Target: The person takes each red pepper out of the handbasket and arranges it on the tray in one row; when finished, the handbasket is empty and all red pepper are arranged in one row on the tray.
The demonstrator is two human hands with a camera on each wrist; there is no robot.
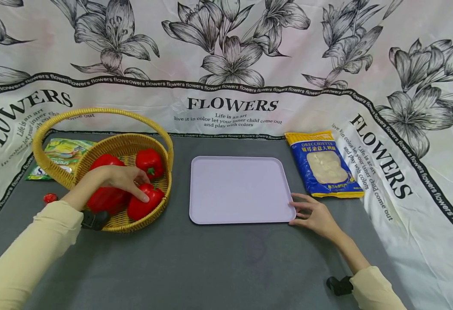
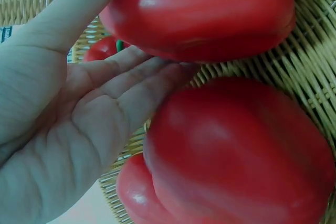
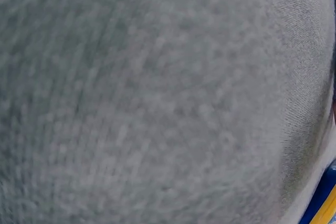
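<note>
In the head view my left hand (image 1: 123,178) reaches into a yellow wicker basket (image 1: 160,213) holding several red bell peppers. Its thumb lies on the front right bell pepper (image 1: 143,209), with the fingers on the far side. The left wrist view shows thumb and fingers astride that bell pepper (image 2: 210,14), close beside a larger red pepper (image 2: 236,150). Over at the lavender tray (image 1: 241,189), my right hand (image 1: 315,215) touches the right rim near the front corner with loosely bent fingers. The right wrist view shows mostly blurred grey cloth (image 3: 157,103).
A blue and yellow orecchiette bag (image 1: 325,165) lies right of the tray. Behind the basket is a green and yellow packet (image 1: 65,153), partly covered by the tall arched handle (image 1: 102,110). Left of the basket sits a small red thing (image 1: 50,198).
</note>
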